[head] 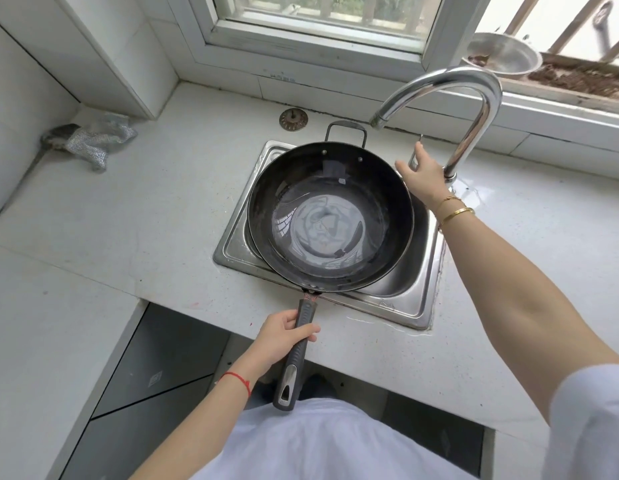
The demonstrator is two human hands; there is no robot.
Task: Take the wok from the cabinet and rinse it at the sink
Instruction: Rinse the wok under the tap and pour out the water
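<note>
While the wok [330, 216] sits over the sink [410, 299], the left grip [284, 336] curls round its handle [296, 355] at six o'clock; the right grip [422, 174], fingers loosely spread, touches the tap [474, 133] at two o'clock.

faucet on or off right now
Off: no stream leaves the faucet spout above the wok; the right hand is at its lever.

Left hand [284, 336] holds wok [330, 216] over sink [410, 296]; right hand [422, 174] at faucet [474, 109].

White counter [135, 216], silver cloth [93, 136], strainer [293, 119]
</note>
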